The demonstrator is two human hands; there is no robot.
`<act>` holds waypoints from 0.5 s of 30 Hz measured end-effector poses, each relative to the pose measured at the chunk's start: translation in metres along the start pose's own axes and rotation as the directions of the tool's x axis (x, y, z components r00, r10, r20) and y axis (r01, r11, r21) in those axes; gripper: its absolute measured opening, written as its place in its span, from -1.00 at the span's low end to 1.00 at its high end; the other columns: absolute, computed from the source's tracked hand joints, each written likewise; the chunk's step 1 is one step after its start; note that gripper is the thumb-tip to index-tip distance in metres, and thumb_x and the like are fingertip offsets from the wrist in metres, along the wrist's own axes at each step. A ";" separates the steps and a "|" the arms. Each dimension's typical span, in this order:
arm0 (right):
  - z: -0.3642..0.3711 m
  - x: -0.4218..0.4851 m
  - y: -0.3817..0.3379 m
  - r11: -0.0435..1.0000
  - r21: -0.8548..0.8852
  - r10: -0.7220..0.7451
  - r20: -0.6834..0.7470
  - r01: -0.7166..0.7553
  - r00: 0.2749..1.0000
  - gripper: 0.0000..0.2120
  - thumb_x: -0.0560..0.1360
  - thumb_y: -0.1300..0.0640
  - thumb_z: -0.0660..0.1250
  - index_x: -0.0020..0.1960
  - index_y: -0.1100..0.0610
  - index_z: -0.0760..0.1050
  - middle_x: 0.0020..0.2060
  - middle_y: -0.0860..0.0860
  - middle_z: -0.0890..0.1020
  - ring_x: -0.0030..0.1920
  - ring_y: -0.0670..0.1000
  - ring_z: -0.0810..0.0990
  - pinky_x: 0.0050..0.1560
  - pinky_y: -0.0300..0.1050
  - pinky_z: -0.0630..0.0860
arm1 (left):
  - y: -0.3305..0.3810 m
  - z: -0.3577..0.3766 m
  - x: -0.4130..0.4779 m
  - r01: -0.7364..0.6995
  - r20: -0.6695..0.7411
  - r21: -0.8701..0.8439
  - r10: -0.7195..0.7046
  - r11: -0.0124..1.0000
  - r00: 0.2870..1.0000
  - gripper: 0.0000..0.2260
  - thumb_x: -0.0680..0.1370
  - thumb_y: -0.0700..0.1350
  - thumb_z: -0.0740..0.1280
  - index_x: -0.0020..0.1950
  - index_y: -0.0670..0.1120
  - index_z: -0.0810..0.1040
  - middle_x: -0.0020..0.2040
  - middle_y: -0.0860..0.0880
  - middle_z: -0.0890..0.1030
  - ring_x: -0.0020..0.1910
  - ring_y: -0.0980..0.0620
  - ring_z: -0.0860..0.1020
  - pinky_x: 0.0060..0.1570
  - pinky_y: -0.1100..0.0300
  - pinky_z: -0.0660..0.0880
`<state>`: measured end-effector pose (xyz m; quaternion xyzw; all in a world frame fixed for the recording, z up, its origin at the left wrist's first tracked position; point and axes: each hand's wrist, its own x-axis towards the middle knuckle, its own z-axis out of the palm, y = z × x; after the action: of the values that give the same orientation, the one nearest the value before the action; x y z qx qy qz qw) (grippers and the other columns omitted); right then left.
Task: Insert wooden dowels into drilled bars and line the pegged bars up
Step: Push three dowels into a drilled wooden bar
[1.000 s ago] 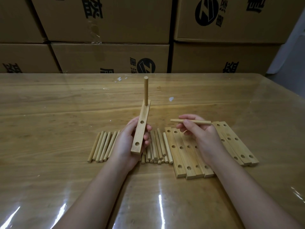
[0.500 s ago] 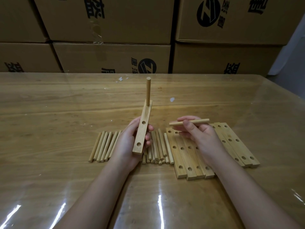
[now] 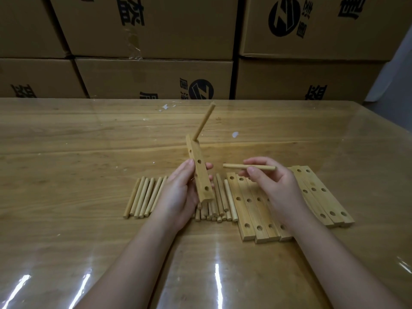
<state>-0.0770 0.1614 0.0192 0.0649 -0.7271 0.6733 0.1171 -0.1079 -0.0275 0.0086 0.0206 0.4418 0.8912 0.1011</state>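
My left hand (image 3: 178,195) grips a drilled wooden bar (image 3: 199,172), held above the table and tilted so its holed face turns right. One dowel (image 3: 204,121) stands in the bar's far hole and leans right. Two holes nearer me show no dowel. My right hand (image 3: 276,186) pinches a loose dowel (image 3: 236,166) that lies level, its free end pointing left toward the bar with a gap between them. Several loose dowels (image 3: 145,197) lie on the table under my left hand. Drilled bars (image 3: 245,208) lie side by side under my right hand.
More drilled bars (image 3: 327,197) lie to the right of my right hand. The wooden table (image 3: 89,152) has a glossy clear cover. Stacked cardboard boxes (image 3: 156,74) stand along the table's far edge.
My left hand has rolled the bar so its holed face turns right, and the inserted dowel now leans right. The dowel in my right hand has shifted a little left toward the bar.
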 end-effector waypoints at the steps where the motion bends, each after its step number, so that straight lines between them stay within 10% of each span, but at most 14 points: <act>1: 0.001 -0.001 -0.002 1.000 -0.004 -0.008 -0.009 0.008 1.000 -0.87 0.51 0.17 0.32 0.01 0.02 0.59 -0.16 -0.06 0.70 -0.07 -0.15 0.65 -0.09 -0.39 0.50 | 0.000 0.000 0.000 -0.003 0.013 -0.007 0.003 1.000 1.000 -0.76 0.57 -0.11 0.21 0.11 -0.22 0.54 -0.06 -0.12 0.67 -0.25 0.05 0.63 -0.28 0.17 0.59; 7: 0.006 -0.004 -0.009 0.997 0.023 -0.073 -0.034 0.073 0.997 -0.89 0.48 0.17 0.37 -0.01 0.03 0.55 -0.14 -0.08 0.71 -0.04 -0.16 0.65 -0.08 -0.41 0.49 | 0.003 -0.002 -0.002 0.021 0.103 -0.036 -0.017 0.999 0.995 -0.71 0.46 -0.22 0.30 0.17 -0.23 0.55 0.11 -0.19 0.65 0.05 -0.09 0.65 -0.09 0.13 0.60; 15: 0.010 -0.004 -0.003 0.999 -0.048 -0.024 -0.014 0.023 1.000 -0.87 0.48 0.18 0.37 -0.04 -0.03 0.58 -0.17 -0.12 0.69 -0.09 -0.20 0.64 -0.13 -0.43 0.48 | 0.003 0.000 -0.004 0.021 0.170 0.061 -0.031 0.998 0.985 -0.79 0.48 -0.19 0.32 0.05 -0.18 0.67 0.00 -0.18 0.68 -0.09 -0.01 0.67 -0.18 0.20 0.60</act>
<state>-0.0736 0.1512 0.0202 0.0658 -0.7414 0.6546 0.1318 -0.1045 -0.0306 0.0113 0.0942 0.4580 0.8712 0.1497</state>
